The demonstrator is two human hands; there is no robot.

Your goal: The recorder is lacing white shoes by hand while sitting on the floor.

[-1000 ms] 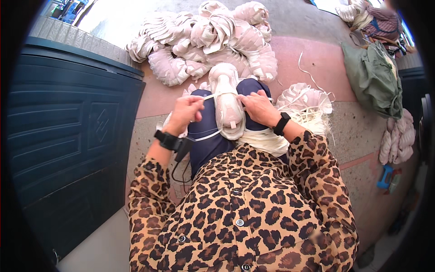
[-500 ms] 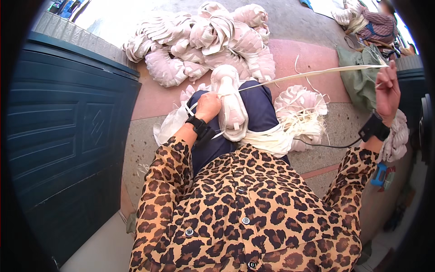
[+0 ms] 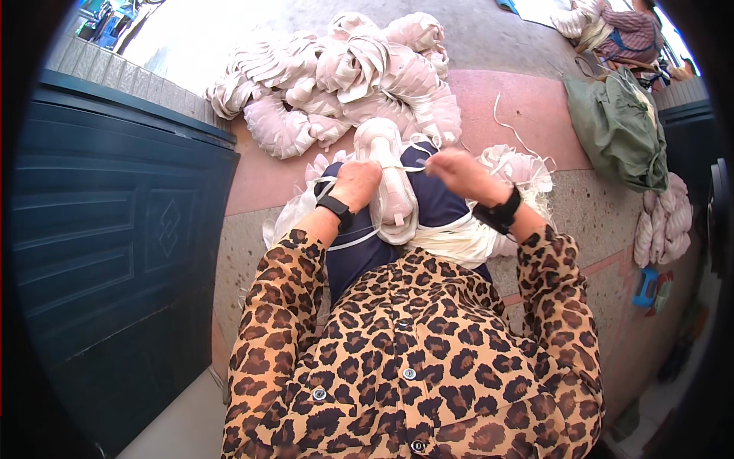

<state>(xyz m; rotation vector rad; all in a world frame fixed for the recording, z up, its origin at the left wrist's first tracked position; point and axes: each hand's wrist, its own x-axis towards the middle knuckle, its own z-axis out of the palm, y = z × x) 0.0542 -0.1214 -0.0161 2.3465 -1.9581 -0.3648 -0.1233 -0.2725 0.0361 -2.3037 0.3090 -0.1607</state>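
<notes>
A pale pink and white shoe upper [image 3: 394, 200] lies lengthwise between my thighs on dark blue trousers. My left hand [image 3: 358, 185] is closed at its left edge, with a white strand beside the wrist. Just right of the upper, my right hand [image 3: 468, 176] has its fingers pinched together on a thin white shoelace [image 3: 413, 167], which runs across to the upper. The fingertips are slightly smeared by motion. A bundle of loose cream laces [image 3: 451, 241] drapes over my right thigh.
A big heap of tied pink-white uppers [image 3: 344, 76] lies ahead on the floor. A dark blue panelled door [image 3: 122, 229] stands at left. At right are a green sack [image 3: 615, 130], another bundle of uppers [image 3: 664, 222] and a blue object [image 3: 646, 287]. Another person [image 3: 631, 34] sits far right.
My right hand has come from far out at the right, where it held the lace stretched taut, back in beside the upper. My left hand has stayed at the upper's left edge.
</notes>
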